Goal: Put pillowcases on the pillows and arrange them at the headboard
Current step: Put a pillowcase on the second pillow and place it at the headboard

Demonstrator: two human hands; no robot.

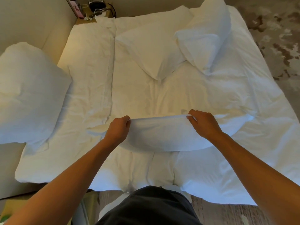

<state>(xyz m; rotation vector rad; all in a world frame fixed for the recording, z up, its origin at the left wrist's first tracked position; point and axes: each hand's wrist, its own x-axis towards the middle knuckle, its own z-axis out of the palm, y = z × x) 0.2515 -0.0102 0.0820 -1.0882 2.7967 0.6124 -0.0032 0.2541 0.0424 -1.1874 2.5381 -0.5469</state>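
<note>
A white pillowcase (162,132) is stretched between my two hands above the middle of the bed (90,88). My left hand (117,129) pinches its left corner and my right hand (203,123) pinches its right corner, so the top edge runs taut between them. Two white pillows lie at the far end of the bed: one (151,47) flat in the centre, the other (206,36) tilted against it to the right. A third big white pillow (27,91) rests off the bed's left side.
A rumpled white duvet covers the bed. A nightstand (95,9) with cables and small items stands at the far left corner. A beige wall or headboard panel (32,18) runs along the left. Patterned carpet (279,38) lies to the right.
</note>
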